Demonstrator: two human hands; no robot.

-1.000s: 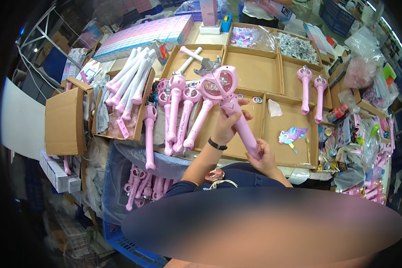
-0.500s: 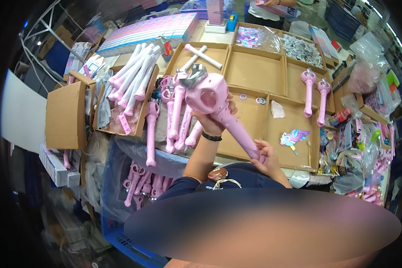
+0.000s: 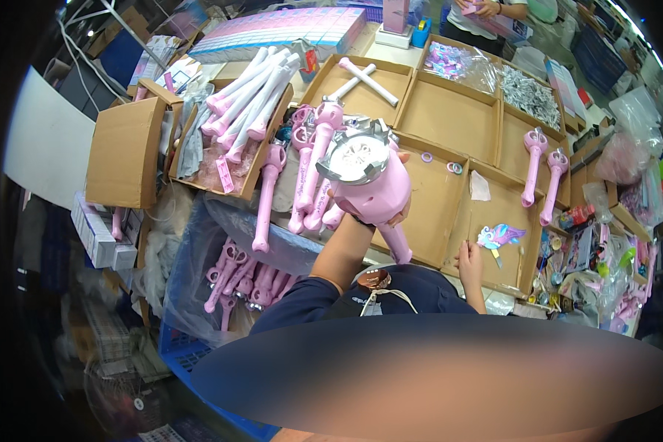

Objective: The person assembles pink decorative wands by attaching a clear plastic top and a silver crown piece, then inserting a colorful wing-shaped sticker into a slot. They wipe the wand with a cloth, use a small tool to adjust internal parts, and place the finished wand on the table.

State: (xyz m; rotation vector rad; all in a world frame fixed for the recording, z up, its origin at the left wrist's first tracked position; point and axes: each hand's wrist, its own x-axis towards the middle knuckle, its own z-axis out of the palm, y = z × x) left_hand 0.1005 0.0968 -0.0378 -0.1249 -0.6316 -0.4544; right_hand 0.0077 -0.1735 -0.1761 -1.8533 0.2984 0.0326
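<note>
A pink toy wand [image 3: 379, 193] with a silver crown-shaped top is tilted so its round end faces up toward me. My left hand [image 3: 400, 216] is wrapped round it under the head; most of that hand is hidden behind the wand. My right hand [image 3: 470, 261] is apart from the wand, over the lower right cardboard compartment, its fingers loosely curled with nothing visible in them. Just right of those fingers lies a purple and blue wing-shaped ornament [image 3: 499, 236] with a yellow strip. A white paper piece [image 3: 479, 186] lies above it.
Several pink wands [image 3: 308, 177] lie left of my hands, and more fill a blue crate [image 3: 177, 346] below. White-and-pink sticks [image 3: 254, 92] fill a carton. Cardboard trays [image 3: 449, 110] hold two wands [image 3: 534, 166], small rings [image 3: 454, 168] and silver parts [image 3: 529, 96]. Another person's hands [image 3: 486, 9] show at the back.
My right hand has let go of the wand's handle and moved right, near the winged ornament. My left hand has tipped the wand so its silver top faces me. The view has shifted slightly.
</note>
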